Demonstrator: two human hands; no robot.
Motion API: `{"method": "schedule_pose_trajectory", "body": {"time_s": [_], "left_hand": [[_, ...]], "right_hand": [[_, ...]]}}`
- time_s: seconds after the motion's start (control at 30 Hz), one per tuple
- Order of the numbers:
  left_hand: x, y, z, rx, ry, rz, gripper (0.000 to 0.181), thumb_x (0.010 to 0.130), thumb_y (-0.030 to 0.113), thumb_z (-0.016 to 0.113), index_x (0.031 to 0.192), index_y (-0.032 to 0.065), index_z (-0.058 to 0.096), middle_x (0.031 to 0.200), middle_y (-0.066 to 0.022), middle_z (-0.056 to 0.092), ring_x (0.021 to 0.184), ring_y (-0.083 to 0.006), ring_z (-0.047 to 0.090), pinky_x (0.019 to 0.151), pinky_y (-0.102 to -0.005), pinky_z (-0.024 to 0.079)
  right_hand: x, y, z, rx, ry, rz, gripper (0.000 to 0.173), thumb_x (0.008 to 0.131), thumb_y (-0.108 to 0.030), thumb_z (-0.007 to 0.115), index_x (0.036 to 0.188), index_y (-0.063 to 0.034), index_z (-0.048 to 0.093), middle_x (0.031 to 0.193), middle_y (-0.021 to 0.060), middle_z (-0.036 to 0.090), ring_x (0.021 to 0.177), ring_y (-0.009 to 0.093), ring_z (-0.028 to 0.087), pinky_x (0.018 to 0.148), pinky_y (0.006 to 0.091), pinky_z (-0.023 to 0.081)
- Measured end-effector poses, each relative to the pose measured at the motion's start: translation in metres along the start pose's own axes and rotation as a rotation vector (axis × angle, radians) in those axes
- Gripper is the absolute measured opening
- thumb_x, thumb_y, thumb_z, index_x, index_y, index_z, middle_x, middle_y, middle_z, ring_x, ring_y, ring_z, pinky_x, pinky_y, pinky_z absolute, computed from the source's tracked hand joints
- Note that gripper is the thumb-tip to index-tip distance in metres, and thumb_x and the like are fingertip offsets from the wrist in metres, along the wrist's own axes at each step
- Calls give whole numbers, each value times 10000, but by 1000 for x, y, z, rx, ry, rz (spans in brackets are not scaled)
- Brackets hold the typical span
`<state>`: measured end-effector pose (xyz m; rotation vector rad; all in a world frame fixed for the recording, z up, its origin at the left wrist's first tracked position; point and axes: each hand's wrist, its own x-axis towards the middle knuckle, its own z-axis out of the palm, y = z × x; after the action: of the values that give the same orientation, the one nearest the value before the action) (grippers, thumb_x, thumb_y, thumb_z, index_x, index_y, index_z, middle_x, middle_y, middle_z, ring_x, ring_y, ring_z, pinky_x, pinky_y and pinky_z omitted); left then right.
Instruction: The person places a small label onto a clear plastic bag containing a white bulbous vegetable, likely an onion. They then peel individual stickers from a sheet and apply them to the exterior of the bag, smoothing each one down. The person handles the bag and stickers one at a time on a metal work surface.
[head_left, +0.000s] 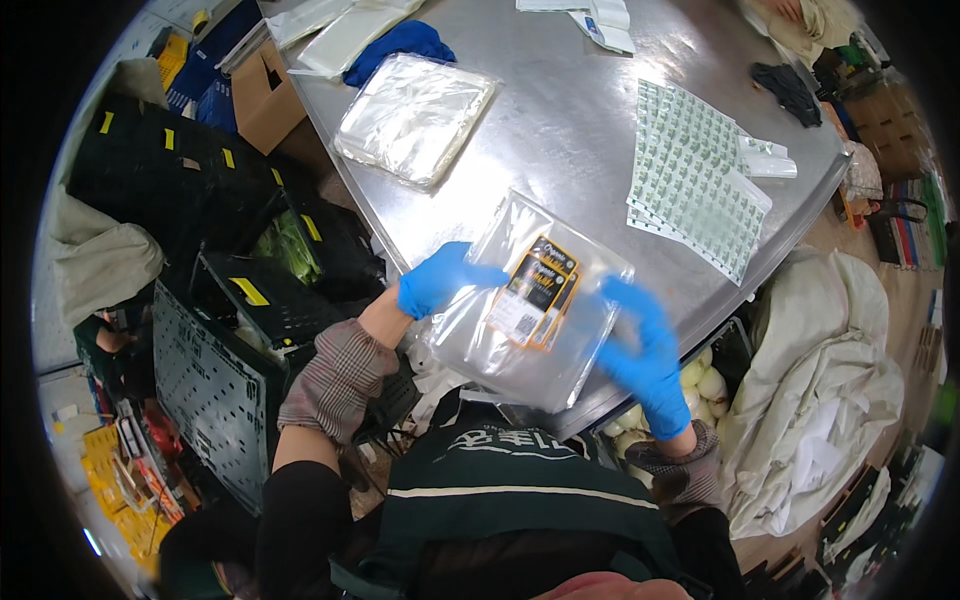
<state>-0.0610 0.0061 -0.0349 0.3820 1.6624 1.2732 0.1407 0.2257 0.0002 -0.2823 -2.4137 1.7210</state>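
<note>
Clear plastic bags, stacked and bearing black-and-orange printed labels, lie at the near edge of a metal table. My left hand, in a blue glove, grips their left side with the thumb on top. At the right side is my right hand, also blue-gloved and blurred by motion, its fingers apart; whether it touches the bags I cannot tell. Another stack of clear bags rests farther back on the left. Sheets of small green-and-white stickers are spread at the right.
The metal table has its raised edge close before me. Dark plastic crates stand at the left, one holding leafy greens. Onions sit below the table's right edge, beside a pale cloth. Another person's hand shows at the top right.
</note>
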Motion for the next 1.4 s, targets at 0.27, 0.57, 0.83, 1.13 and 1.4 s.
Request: {"method": "schedule_pose_trajectory", "body": {"time_s": [0.27,0.57,0.83,1.13,1.4], "left_hand": [[-42,-18,10,-286,69,40,487,716,74,768,1152,-38,581,1006,-78,656,881,-132,620,794,-267,507],[-68,-5,27,-213,277,220,813,688,113,800,1361,25,352,1306,-127,471,1149,-180,497,950,-322,447],[-50,3,22,-293,181,21,559,787,160,709,1262,-41,493,1143,-122,614,987,-188,610,849,-295,499],[-29,3,47,-350,349,321,834,805,140,676,1470,40,184,1431,-171,332,1260,-232,412,1004,-332,397],[-21,-17,26,-410,80,242,594,791,179,707,1296,-30,474,1205,-114,578,1061,-167,549,924,-295,448]], "right_hand": [[-23,51,36,864,178,539,623,845,-146,645,1358,34,340,1233,130,514,1131,198,505,960,318,421],[-20,-9,52,880,157,601,496,782,-102,654,1236,24,499,1055,83,619,918,157,612,791,284,509],[37,-18,24,808,104,480,361,819,-123,604,1142,30,559,935,62,638,869,137,618,780,266,486],[5,61,13,526,-40,228,285,923,-89,463,1192,-95,556,1219,83,466,1158,185,460,1015,312,358],[22,53,30,1131,-51,673,418,905,-298,532,1254,-72,485,1167,88,535,1069,208,534,924,351,449]]}}
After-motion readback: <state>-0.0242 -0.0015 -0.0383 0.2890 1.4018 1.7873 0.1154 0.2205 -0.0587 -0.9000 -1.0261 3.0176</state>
